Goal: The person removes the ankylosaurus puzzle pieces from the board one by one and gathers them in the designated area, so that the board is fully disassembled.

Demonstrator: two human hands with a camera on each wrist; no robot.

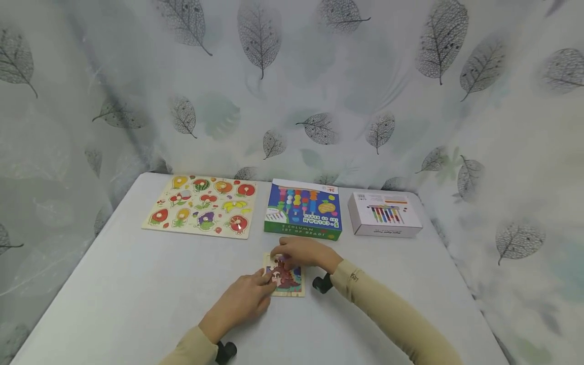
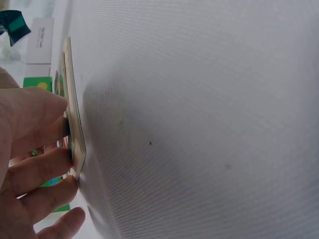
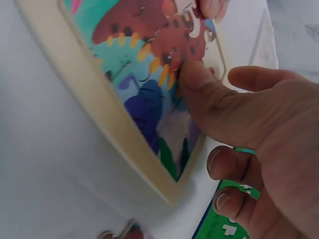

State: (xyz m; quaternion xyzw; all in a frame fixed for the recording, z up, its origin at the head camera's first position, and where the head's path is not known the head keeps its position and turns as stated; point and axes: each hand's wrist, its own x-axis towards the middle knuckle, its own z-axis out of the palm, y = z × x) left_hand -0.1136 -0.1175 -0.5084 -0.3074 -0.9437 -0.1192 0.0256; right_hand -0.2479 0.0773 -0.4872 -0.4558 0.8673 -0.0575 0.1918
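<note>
A small jigsaw puzzle (image 1: 290, 292) with a light wooden frame lies on the white table; reddish-brown, blue and green shapes make up its picture. My left hand (image 1: 244, 299) holds its left side, fingertips right at the frame's edge (image 2: 75, 114) in the left wrist view. From the far right, my right hand (image 1: 303, 252) reaches over it. Its thumb (image 3: 195, 74) presses on the picture in the right wrist view, while the index finger extends apart from it and the other fingers bend. Bare wood shows inside the frame near the thumb. My right hand covers part of the picture.
Behind the puzzle stands a blue and green bead-set box (image 1: 303, 210). A fruit puzzle board (image 1: 201, 207) lies to its left, and a white box (image 1: 385, 215) is at the right. A small colourful piece (image 3: 130, 231) shows at the right wrist view's lower edge.
</note>
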